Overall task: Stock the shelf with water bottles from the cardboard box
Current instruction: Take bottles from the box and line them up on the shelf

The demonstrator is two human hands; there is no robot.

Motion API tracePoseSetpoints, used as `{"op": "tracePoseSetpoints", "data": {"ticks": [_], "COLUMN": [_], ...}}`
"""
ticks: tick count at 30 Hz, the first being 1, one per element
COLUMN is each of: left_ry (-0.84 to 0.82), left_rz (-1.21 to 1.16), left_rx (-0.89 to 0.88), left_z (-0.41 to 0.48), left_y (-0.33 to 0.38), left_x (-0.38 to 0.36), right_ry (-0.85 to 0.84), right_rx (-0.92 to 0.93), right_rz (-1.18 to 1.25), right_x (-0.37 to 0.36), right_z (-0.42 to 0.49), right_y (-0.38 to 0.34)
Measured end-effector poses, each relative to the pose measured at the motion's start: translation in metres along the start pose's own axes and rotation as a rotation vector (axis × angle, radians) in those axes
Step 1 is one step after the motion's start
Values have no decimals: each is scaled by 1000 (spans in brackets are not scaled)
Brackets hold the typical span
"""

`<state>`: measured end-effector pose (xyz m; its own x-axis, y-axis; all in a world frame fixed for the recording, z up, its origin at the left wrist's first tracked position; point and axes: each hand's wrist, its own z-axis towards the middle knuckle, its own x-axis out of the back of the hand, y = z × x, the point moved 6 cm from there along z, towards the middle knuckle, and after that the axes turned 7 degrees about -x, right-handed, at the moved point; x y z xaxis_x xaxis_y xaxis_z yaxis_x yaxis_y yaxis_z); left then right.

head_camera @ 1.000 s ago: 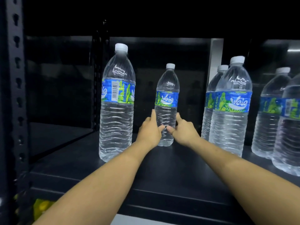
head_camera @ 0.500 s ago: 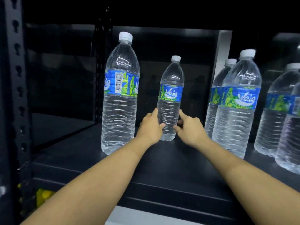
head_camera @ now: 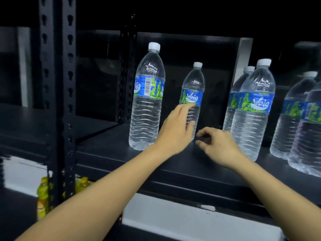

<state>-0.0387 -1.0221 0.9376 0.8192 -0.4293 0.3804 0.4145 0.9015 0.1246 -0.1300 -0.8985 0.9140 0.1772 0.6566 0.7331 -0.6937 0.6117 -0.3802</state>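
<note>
1. The middle bottle (head_camera: 192, 84) stands upright on the black shelf (head_camera: 173, 162), white cap on, blue label facing out.
2. The left hand (head_camera: 175, 129) lies across its left side below the label, fingers straight; blur hides whether they touch.
3. The right hand (head_camera: 218, 145) is just right of its base, fingers loosely curled, holding nothing.
4. A nearer bottle (head_camera: 147, 105) stands to its left, and more bottles (head_camera: 255, 110) stand to its right.
5. A slotted post (head_camera: 68, 84) rises far to its left.
</note>
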Motion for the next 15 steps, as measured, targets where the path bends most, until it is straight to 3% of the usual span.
{"op": "tracePoseSetpoints", "data": {"ticks": [4,8,12,15], "left_ry": [34,197,328,342], "left_rz": [142,298,306,169], "left_rx": [-125,-166,-39,101], "left_z": [-25,-45,-57,-58], "left_y": [10,-1,-30,-44], "left_x": [39,80,107,109], "right_ry": [14,19,28,162], "right_rx": [-8,-15,-40,-14], "right_rz": [124,311,472,551], "right_x": [1,-17,-45,-49], "right_z": [-14,-20,-18,-15], "right_y": [-25,-58,-95,-112]}}
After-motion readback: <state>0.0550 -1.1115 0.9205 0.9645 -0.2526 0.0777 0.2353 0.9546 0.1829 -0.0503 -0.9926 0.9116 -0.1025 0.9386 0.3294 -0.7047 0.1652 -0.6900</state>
